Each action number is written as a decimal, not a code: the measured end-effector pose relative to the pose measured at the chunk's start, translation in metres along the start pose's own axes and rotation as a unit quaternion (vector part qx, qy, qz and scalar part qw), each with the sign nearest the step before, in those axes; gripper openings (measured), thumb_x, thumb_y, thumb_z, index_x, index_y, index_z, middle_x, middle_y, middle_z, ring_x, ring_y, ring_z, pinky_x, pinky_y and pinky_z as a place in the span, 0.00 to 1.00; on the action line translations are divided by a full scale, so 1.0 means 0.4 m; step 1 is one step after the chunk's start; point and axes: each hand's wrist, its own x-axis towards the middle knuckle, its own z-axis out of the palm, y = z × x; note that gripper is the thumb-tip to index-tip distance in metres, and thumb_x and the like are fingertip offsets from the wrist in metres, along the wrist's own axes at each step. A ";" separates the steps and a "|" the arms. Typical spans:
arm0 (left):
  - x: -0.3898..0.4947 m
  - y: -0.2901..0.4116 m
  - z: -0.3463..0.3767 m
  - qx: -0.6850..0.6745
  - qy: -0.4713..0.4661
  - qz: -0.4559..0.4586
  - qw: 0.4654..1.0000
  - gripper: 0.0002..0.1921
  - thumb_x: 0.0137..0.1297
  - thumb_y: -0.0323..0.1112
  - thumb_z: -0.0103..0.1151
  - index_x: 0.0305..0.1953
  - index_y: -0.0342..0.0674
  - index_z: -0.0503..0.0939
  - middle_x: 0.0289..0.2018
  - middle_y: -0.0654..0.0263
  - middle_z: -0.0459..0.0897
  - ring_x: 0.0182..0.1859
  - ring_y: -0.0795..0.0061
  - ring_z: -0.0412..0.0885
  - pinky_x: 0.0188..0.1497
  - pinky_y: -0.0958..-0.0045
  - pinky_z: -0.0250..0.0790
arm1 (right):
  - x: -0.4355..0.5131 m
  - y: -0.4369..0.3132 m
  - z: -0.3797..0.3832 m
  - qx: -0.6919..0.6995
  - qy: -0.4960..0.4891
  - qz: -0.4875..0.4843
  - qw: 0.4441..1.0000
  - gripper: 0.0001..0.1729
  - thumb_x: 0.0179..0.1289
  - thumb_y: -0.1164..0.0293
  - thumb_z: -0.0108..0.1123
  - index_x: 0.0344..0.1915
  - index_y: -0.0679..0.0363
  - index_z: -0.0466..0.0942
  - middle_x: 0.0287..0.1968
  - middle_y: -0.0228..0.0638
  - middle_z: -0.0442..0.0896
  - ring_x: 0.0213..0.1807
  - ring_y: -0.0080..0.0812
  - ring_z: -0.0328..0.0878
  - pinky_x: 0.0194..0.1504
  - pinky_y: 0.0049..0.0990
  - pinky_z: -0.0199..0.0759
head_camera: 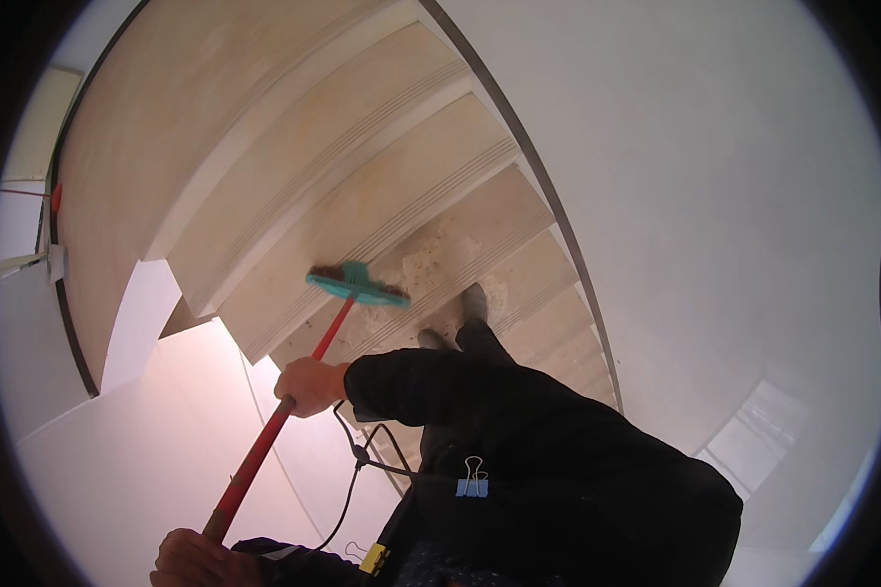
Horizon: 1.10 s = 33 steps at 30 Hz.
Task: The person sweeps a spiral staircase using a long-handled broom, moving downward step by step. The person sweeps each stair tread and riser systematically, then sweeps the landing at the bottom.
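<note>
A push broom with a red handle (253, 455) slants from the lower left up to its teal head (367, 293). The dark bristles rest against the edge of a stair tread and look slightly blurred. My right hand (312, 387) grips the handle around its middle. Near the handle's top end, at the bottom left of the picture, my left hand (202, 561) is closed around it. Dust and pale crumbs (429, 257) lie on the tread beside the broom head.
Curved stone stairs (382, 176) with grooved edges run across the view. My shoes (474, 302) stand on the steps below the broom. A white wall (690, 183) with a dark skirting rises at right. A cable (352, 477) hangs near my jacket; a red object (56, 198) is far left.
</note>
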 end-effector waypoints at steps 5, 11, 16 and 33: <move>0.037 -0.008 0.146 -0.019 0.055 -0.156 0.986 0.09 0.55 0.32 0.65 0.19 0.46 0.80 0.23 0.70 0.83 0.23 0.72 0.81 0.19 0.70 0.68 | -0.012 -0.078 0.172 0.054 -0.079 -0.046 0.994 0.08 0.52 0.66 0.63 0.22 0.57 0.81 0.25 0.42 0.83 0.32 0.50 0.82 0.35 0.45 0.74; 0.067 0.036 0.196 0.431 0.053 -0.473 0.766 0.15 0.66 0.37 0.55 0.20 0.46 0.69 0.19 0.73 0.72 0.17 0.78 0.67 0.21 0.74 0.63 | -0.083 -0.044 0.186 -0.007 -0.023 0.004 1.000 0.11 0.55 0.64 0.65 0.21 0.55 0.78 0.24 0.41 0.82 0.32 0.51 0.81 0.35 0.47 0.73; 0.070 0.103 0.106 0.865 -0.102 -0.437 0.224 0.21 0.76 0.43 0.49 0.22 0.48 0.63 0.10 0.75 0.66 0.11 0.83 0.63 0.18 0.83 0.65 | -0.212 0.088 0.105 -0.077 0.144 0.109 0.981 0.06 0.50 0.64 0.64 0.25 0.53 0.80 0.27 0.42 0.83 0.35 0.54 0.82 0.36 0.50 0.73; -0.082 0.208 -0.310 0.804 0.037 -0.541 0.242 0.26 0.79 0.56 0.39 0.24 0.47 0.63 0.18 0.68 0.67 0.23 0.72 0.70 0.44 0.59 0.73 | -0.507 0.445 -0.344 -0.180 0.342 0.216 0.897 0.07 0.40 0.69 0.66 0.23 0.52 0.78 0.26 0.39 0.82 0.33 0.51 0.80 0.36 0.43 0.72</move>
